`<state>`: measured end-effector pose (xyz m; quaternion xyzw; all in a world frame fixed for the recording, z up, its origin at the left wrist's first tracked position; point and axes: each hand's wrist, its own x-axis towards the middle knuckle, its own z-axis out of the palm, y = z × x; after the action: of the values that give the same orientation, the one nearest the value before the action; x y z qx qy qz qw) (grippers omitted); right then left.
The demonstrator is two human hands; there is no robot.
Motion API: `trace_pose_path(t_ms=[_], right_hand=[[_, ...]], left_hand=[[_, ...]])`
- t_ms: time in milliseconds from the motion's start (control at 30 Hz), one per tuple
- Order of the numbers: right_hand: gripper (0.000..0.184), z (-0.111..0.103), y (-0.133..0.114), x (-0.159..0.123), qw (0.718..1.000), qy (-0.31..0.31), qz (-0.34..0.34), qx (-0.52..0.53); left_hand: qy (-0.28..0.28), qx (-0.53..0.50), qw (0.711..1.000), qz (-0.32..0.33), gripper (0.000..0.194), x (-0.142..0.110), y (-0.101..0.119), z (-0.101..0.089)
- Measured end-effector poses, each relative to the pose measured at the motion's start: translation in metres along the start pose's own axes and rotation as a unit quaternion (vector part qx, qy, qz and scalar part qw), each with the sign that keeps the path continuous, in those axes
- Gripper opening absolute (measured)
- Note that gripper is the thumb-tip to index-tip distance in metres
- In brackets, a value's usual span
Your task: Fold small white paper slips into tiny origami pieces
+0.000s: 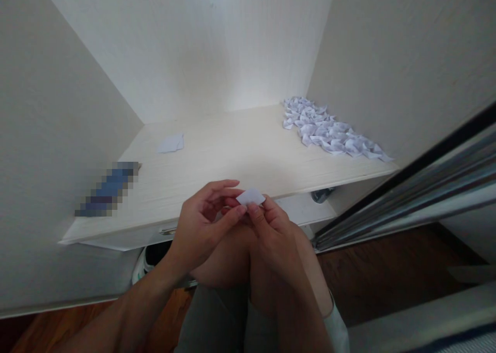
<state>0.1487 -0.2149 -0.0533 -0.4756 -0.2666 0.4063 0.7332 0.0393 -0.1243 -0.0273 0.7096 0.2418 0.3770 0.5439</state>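
A small folded piece of white paper [251,196] is pinched between both hands, just in front of the shelf's edge and above my knees. My left hand [207,213] holds its left side with thumb and forefinger, the other fingers loosely curled. At the lower right of the paper, my right hand [273,226] grips it with the thumb on top and the fingers beneath. A few flat white paper pieces [170,143] lie on the shelf to the left. Along the right side spreads a pile of folded white paper pieces [329,131].
The pale wooden shelf [225,151] is enclosed by walls on three sides. A pixelated blue object [110,190] lies at its left end. Below are a drawer handle [168,231], a shoe [141,265] and a dark object [322,195]. A striped curtain [406,187] hangs at right.
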Motion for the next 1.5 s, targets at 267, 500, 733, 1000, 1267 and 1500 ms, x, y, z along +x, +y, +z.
trace_pose_path(t_ms=[267,500,733,1000,1267,1500], right_hand=[[0.014,0.001,0.002,0.005,0.999,0.032,0.013,0.013],[0.015,-0.004,0.002,0.007,1.0,0.006,0.021,0.02],[0.016,-0.002,0.008,0.007,0.999,0.034,0.009,-0.004],[0.02,-0.011,0.004,0.012,0.998,0.048,-0.001,-0.032],[0.022,-0.014,0.007,0.024,0.995,0.093,0.004,-0.035],[0.029,-0.014,0.013,0.036,0.986,0.093,0.025,-0.133]], left_hand=[[-0.044,0.02,0.996,-0.078,0.017,0.011,0.004,0.0],[-0.064,0.024,0.995,-0.074,0.017,0.015,0.002,-0.003],[-0.138,0.046,0.987,-0.064,0.012,0.026,0.001,-0.007],[-0.237,0.038,0.965,-0.107,0.019,0.056,-0.003,-0.003],[-0.302,-0.006,0.95,-0.085,0.023,0.08,-0.027,-0.004],[-0.298,-0.028,0.952,-0.064,0.02,0.088,-0.046,-0.013]])
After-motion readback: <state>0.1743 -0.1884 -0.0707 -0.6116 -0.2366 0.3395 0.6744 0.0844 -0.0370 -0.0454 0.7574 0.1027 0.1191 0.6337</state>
